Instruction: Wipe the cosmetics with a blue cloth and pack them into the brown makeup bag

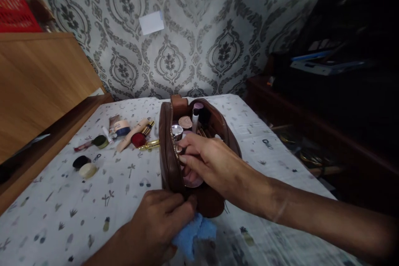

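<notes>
A brown zip makeup bag (168, 145) stands unzipped on the patterned sheet, with compacts, tubes and jars inside. My right hand (215, 160) reaches into it, thumb and fingers pinched together near the zip's teeth; what they grip is mostly hidden. Close by those fingers are a silver-lidded jar (176, 132), a round powder compact (185, 122) and a white tube (195, 120). At the bag's front end, my left hand (165, 216) is closed, its fingers against the leather. A blue cloth (196, 232) sticks out from under those fingers.
Left of the bag lie a red round pot (138, 139), gold tubes (149, 144), a beige tube (132, 135), a blue-and-cream jar (121, 127), a green-capped pot (100, 141) and a cream disc (87, 170). Wooden furniture (46, 87) borders the left; a dark shelf (280, 120) the right.
</notes>
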`<state>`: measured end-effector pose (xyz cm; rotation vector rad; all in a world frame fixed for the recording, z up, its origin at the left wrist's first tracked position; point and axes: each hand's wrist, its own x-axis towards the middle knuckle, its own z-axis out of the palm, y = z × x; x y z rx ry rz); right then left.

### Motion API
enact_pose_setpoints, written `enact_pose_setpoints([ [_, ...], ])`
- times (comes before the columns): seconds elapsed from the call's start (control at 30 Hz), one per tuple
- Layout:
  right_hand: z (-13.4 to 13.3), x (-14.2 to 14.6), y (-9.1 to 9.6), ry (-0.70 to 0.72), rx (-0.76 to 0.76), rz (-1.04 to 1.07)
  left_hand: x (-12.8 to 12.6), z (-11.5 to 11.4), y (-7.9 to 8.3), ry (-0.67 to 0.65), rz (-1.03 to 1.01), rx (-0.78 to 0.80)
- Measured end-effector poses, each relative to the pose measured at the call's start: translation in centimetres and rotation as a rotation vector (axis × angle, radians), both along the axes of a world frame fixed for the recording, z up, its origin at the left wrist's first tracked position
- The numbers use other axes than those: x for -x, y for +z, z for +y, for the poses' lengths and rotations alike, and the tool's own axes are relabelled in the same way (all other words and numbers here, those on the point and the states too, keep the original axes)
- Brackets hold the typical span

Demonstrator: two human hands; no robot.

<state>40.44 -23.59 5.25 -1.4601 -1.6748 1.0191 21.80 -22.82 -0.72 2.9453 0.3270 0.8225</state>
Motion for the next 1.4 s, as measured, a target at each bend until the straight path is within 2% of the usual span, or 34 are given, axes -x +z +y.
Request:
enact_pose_setpoints([
  [0.07,0.0,0.0,-0.1,-0.016,0.052,0.095,0.0,0.1,-0.3,0.008,-0.008,0.0],
  [0.17,0.2,0.1,-0.6,0.007,0.061,0.126,-0.2,0.2,-0.5,0.007,-0.028,-0.003],
  [0.3,0.4,0.3,-1.3,0.018,0.037,0.041,-0.3,0.3,-0.4,-0.004,-0.05,-0.015],
  [0.47,0.0,0.5,-0.9,0.063,-0.07,-0.085,-0.3,0.2,0.0,-0.004,-0.033,0.009],
  [0.6,-0.9,0.7,-0.6,-0.019,-0.15,-0.175,-0.3,0.2,-0.1,-0.003,-0.056,-0.007],
  [0.77,-1.7,1.3,-0.5,-0.052,-0.134,-0.164,-0.3,0.2,-0.4,-0.018,-0.056,0.06],
  [0.97,-1.3,2.2,0.8,-0.013,-0.041,-0.398,-0.6,0.4,-0.2,-0.039,-0.1,0.034],
  [1.1,-1.4,2.2,1.3,0.028,-0.039,-0.446,-0.5,0.4,-0.3,-0.025,-0.103,0.023],
  [1.2,-1.6,1.7,0.8,0.033,-0.085,-0.421,-0.3,0.2,-0.5,-0.015,-0.078,0.011],
  [1.4,-2.0,1.2,-0.2,-0.002,-0.122,-0.24,-0.1,0.0,-0.5,0.009,-0.074,-0.041],
])
